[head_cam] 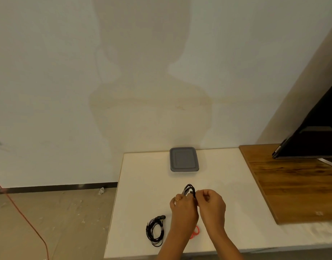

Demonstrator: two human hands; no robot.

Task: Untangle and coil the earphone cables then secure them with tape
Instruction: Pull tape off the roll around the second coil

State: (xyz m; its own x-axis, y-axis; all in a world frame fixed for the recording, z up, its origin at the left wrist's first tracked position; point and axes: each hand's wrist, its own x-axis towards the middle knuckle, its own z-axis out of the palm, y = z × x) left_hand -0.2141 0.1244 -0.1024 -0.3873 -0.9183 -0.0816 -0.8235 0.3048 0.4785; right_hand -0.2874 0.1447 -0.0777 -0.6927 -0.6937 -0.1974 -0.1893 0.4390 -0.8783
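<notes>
Holding a black earphone coil (189, 190) above the white table (142, 184), both hands meet at mid-table. Left hand (182, 207) is closed around the coil's lower left side; right hand (212, 203) pinches its right edge, fingers curled. Loops rise just above the knuckles. A second earphone bundle (155, 230) lies loose on the table, just left of the left wrist. A red item (196, 231) shows between the forearms. A grey lid (184, 159) sits well beyond.
</notes>
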